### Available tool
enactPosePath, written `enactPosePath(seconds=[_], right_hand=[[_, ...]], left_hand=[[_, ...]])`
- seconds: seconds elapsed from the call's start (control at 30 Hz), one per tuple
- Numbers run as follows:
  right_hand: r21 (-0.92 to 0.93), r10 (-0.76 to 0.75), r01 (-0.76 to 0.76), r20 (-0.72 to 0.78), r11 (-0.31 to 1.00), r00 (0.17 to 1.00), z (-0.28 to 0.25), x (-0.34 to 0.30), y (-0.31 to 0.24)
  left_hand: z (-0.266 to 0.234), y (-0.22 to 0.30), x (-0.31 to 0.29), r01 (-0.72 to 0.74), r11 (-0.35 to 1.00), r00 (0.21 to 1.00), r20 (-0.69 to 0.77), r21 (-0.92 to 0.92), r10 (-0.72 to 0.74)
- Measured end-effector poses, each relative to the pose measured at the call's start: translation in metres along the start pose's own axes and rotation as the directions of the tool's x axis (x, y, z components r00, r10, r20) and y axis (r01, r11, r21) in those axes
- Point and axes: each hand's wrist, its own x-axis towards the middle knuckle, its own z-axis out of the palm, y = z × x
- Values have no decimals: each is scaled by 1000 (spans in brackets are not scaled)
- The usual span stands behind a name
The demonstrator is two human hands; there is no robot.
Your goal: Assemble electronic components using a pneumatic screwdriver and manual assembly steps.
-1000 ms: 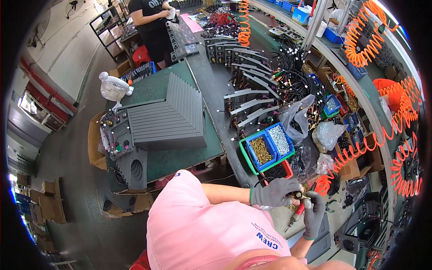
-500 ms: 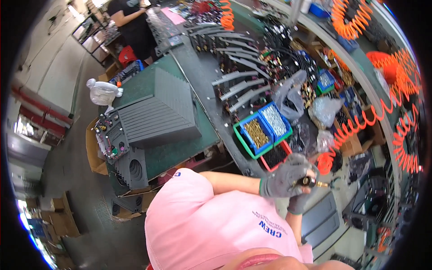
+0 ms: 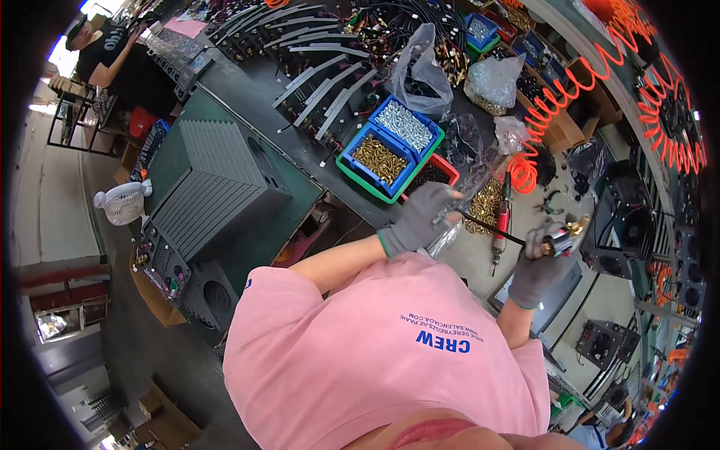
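My right hand [image 3: 538, 259], in a grey glove with bare fingertips, is closed around a shiny silver and brass metal fitting [image 3: 562, 238]. From it a thin black cable or tube [image 3: 491, 226] stretches left to my left hand [image 3: 424, 217], gloved alike. The left fingertips are closed on the far end of that black cable. Between the hands, a red power screwdriver [image 3: 502, 221] lies beneath the cable, its bit toward me. A pile of brass screws [image 3: 484, 204] lies beside it. Just beyond my left hand are blue bins of brass screws [image 3: 380, 160] and silver screws [image 3: 405, 125].
Orange coiled air hose [image 3: 559, 105] hangs at the right. Grey speaker-like housings [image 3: 214, 176] stand stacked on the green table at left, by a white fan [image 3: 124, 202]. Grey strips with wires [image 3: 330, 97] lie at the back. Pliers [image 3: 553, 202] lie at right. Another person [image 3: 112, 52] stands far left.
My hands were together and have come apart, the right one moving right with the metal fitting. The black cable now spans them. The view has shifted, and the screwdriver and screw pile show.
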Motion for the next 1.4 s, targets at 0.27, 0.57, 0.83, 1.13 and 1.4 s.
enactPosePath(seconds=[0.27, 0.57, 0.83, 1.13, 1.4], right_hand=[[-134, 70, -91, -154, 987, 986, 16, -12, -4], [-164, 88, -118, -177, 979, 980, -8, -13, 9], [-167, 105, -152, -258, 974, 961, -27, -27, 6], [-118, 87, -132, -329, 984, 940, -40, -37, 7], [-123, 41, -93, -375, 988, 926, -52, -50, 12]], left_hand=[[-29, -118, 9, 245, 942, 964, 43, 231, -261], [-4, -157, 59, -30, 900, 898, 407, 436, -167], [17, -174, 96, -427, 669, 594, 747, 608, -299], [7, -183, 114, -516, 629, 466, 806, 582, -364], [-24, -166, 110, -436, 685, 581, 764, 583, -280]])
